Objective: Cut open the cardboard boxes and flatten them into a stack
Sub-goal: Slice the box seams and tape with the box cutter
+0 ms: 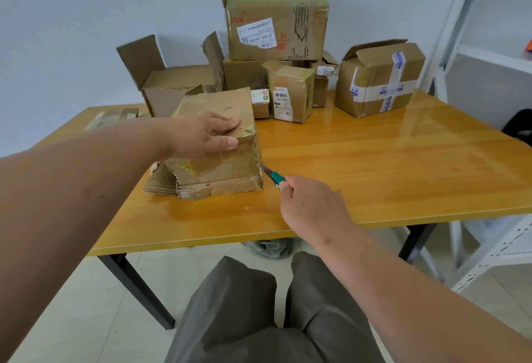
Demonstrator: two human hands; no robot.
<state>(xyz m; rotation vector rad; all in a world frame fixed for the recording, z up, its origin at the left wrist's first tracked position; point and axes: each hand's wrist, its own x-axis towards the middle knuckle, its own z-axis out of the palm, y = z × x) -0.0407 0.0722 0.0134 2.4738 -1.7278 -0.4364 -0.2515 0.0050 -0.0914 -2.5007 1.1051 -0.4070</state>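
The light, crushable box (214, 138) is pressed flat-fingered by the left hand (201, 135); the cutter (273, 175) is gripped by the right hand (311, 204) at its taped corner.

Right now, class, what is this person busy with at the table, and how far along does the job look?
A person is cutting open a taped cardboard box on a yellow wooden table. The left hand presses flat on the box's top to steady it. The right hand grips a green-handled utility knife, its blade at the box's right corner edge. One bottom flap already splays out. Behind, a pile of uncut boxes waits, and some flattened cardboard lies at the table's far left.
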